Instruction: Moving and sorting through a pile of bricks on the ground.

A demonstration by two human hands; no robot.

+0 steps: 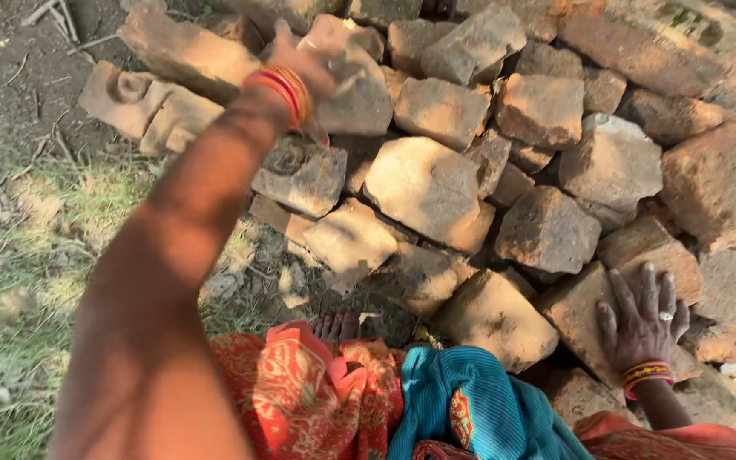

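Brick piece (347,81) gripped by left hand (304,60); right hand (641,319) flat on pile (547,230).

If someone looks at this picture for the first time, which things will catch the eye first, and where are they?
The heap of broken reddish bricks fills the middle and right. The left hand, with orange bangles at the wrist, reaches to a brick chunk at the top of the heap, while the right hand lies flat on a brick at the lower right. Bright orange and blue cloth shows at the bottom.

Dirt ground (19,94) bears broken-brick heap (436,187), grass (27,341).
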